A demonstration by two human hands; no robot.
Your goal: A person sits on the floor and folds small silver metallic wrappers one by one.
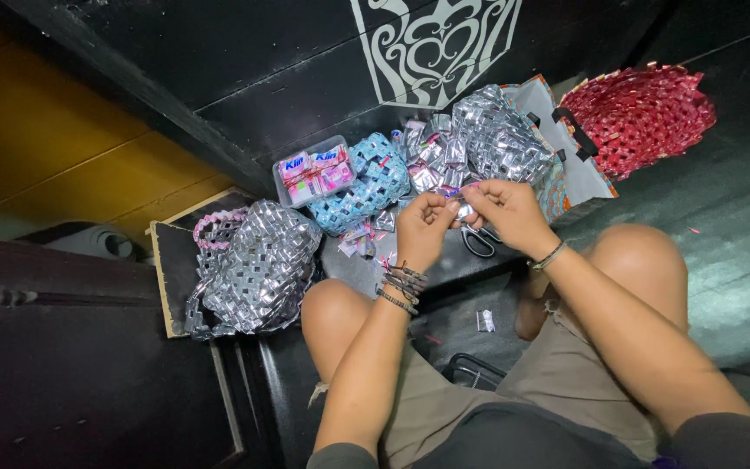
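The person sits on the floor with bare knees apart, and both hands meet above the gap between them. The left hand (423, 227) and the right hand (501, 208) are each closed in a fingertip pinch on one small folded silvery foil-wrapper piece (461, 208), which sits between the two thumbs, just clear of the heap behind it.

The fold would likely go best with the pinch kept near the piece's ends, creases pressed flat before either hand lets go (the foil looks springy, so a loose crease may well reopen).

At twelve o'clock from the hands lies a loose pile of silver folded wrapper links (479, 139), almost touching the fingertips. A blue-and-silver woven wrapper pouch (366, 182) lies at ten o'clock, with a clear plastic box of pink packets (312, 170) beside it. A silver woven wrapper bag with a pink handle (258, 265) rests at nine o'clock, a red woven wrapper mat (640, 113) at two o'clock. Dark-handled scissors (479, 241) lie just under the hands.

Open room is mostly at four o'clock, on the bare dark floor (731, 260).
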